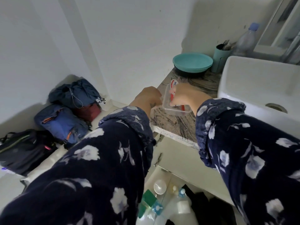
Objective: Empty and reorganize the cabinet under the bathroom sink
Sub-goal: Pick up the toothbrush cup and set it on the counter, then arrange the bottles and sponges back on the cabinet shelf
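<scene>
A clear plastic container (176,109) sits on the marbled countertop (175,124) left of the white sink (253,85). Inside it lies a red and white toothpaste tube (174,84). My left hand (148,96) grips the container's left rim. My right hand (185,95) reaches into the container from above and holds the tube. Below, the open cabinet (168,159) shows several bottles (177,200) and a green sponge (148,198).
A teal plate (192,62) rests at the back of the counter, beside a teal cup (220,57) with forks and a plastic water bottle (245,41). Blue and black bags (61,120) are piled on the floor at the left wall.
</scene>
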`<state>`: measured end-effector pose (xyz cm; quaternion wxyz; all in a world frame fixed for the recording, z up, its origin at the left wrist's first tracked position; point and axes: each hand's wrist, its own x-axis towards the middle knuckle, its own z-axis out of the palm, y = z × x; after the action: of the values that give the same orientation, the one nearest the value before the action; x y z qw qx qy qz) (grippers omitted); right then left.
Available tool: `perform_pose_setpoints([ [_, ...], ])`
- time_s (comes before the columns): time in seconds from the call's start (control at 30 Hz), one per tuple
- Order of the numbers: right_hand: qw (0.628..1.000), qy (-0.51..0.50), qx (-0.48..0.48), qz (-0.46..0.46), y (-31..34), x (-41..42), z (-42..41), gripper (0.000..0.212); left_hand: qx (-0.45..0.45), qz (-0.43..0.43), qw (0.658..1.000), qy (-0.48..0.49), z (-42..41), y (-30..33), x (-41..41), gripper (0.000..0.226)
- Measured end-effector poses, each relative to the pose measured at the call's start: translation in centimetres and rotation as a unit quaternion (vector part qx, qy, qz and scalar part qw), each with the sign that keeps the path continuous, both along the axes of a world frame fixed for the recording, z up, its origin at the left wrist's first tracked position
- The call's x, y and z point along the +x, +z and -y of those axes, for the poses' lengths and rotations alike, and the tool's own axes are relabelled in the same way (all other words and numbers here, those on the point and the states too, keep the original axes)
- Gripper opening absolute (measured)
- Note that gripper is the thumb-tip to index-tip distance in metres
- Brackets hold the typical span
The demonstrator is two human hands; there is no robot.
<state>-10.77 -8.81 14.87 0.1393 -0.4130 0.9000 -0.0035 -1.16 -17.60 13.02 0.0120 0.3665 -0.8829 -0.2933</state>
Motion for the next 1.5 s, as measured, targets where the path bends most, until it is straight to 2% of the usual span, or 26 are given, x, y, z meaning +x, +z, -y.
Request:
perform_pose_setpoints([
  [0.13,0.995,0.022,0.068,0.076,-0.1,4.5,-1.9,0.056,-0.004,0.032,0.999,-0.034,-2.1,-0.3,4.9,0.041],
  [0.23,0.993,0.021,0.046,0.103,-1.9,8.0,-4.0,0.055,0.017,0.053,0.997,-0.050,-4.1,-1.1,9.4,0.035],
  [0.3,0.988,0.030,0.081,0.128,-3.3,10.7,-5.4,0.054,0.038,0.059,0.996,-0.054,-5.6,-2.1,12.7,0.035],
  [0.6,0.969,0.047,0.183,0.160,-11.1,19.3,-10.4,0.063,0.094,0.120,0.988,-0.035,-10.9,-8.5,21.1,0.042],
  [0.83,0.957,0.066,0.221,0.178,-17.1,19.9,-12.7,0.060,0.149,0.142,0.978,-0.017,-13.5,-15.4,21.2,0.040],
  [1.17,0.944,0.103,0.244,0.198,-27.4,14.9,-15.1,0.056,0.237,0.179,0.954,0.052,-15.8,-27.1,17.7,0.040],
  [1.37,0.946,0.049,0.197,0.254,-37.7,12.3,-16.2,0.062,0.241,0.201,0.948,0.044,-15.4,-36.6,16.4,0.040],
  [1.5,0.952,0.020,0.164,0.259,-47.0,11.8,-15.9,0.061,0.249,0.214,0.944,0.040,-14.6,-45.2,15.6,0.042],
])
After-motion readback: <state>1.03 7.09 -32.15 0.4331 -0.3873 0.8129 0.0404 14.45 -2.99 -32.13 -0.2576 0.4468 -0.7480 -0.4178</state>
